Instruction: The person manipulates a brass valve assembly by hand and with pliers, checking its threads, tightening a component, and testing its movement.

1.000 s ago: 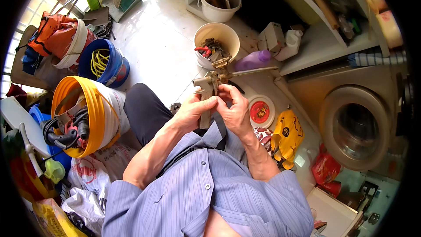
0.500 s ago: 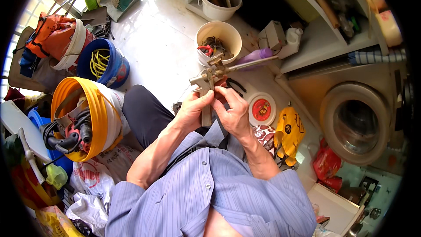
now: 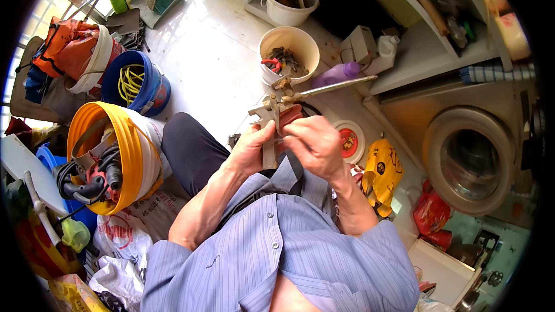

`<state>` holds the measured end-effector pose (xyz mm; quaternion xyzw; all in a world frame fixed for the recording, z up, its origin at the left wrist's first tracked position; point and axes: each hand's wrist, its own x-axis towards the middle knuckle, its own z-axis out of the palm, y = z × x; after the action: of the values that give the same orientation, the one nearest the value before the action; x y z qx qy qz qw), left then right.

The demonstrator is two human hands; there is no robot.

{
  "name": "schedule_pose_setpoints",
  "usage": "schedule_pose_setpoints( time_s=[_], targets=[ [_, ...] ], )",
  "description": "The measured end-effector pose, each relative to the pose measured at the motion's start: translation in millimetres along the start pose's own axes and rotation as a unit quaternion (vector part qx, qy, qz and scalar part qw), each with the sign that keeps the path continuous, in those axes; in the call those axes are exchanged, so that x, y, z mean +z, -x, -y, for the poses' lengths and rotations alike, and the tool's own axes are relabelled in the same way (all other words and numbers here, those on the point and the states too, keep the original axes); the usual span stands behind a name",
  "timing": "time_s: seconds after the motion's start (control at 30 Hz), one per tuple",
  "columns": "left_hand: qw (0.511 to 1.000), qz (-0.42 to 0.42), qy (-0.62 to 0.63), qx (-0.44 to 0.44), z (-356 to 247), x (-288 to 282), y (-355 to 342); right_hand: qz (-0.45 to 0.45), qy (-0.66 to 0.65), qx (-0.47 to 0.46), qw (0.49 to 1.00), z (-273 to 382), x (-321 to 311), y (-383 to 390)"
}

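- The worn, grey-and-brassy metal tool with a flat bar and a long thin rod [image 3: 269,107] is up in front of my lap, its rod slanting away to my right.
- My left hand [image 3: 252,149] grips that tool, thumb pressed along the flat bar.
- My right hand [image 3: 317,145] is blurred, its curled fingers right beside the bar; I cannot tell whether it pinches anything.
- Just beyond the tool stands a cream round plastic bucket [image 3: 309,52], with small metal pieces and something red-handled inside.
- Near it, to the right, lies a purple plastic bottle [image 3: 335,75].
- Partly behind my right hand is a white round lid with a red centre [image 3: 349,142], near a bright yellow plastic bag [image 3: 383,167].
- Well to my left, a white bucket with a ribbed yellow rim [image 3: 130,138] holds corded tools.
- Farther right stands a silver front-loading washing machine [image 3: 437,153].
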<state>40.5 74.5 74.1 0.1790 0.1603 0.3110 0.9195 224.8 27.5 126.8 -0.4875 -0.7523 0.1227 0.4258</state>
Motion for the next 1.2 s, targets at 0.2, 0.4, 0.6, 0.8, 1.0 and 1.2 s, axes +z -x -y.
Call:
schedule_pose_setpoints(
  time_s=[0.2,0.4,0.6,0.8,1.0,1.2],
  targets=[
    [0.990,0.031,0.131,-0.049,6,-11,3,0.030,0.324,-0.058,0.944,-22,-73,-42],
    [0.950,0.113,0.260,-0.132,10,-29,-2,0.145,0.332,-0.076,0.929,-41,-93,-41],
    [0.979,-0.070,0.059,-0.181,4,-14,-8,0.137,0.367,-0.087,0.916,-49,-100,-33],
    [0.976,-0.088,0.059,-0.190,-4,-9,-7,0.106,0.365,-0.070,0.922,-47,-94,-29],
    [0.984,-0.041,0.097,-0.144,-5,-9,-4,0.086,0.334,-0.035,0.938,-56,-88,-19],
    [0.977,-0.019,0.166,-0.135,-9,2,-3,0.071,0.230,0.056,0.969,-80,-78,13]
  ],
)
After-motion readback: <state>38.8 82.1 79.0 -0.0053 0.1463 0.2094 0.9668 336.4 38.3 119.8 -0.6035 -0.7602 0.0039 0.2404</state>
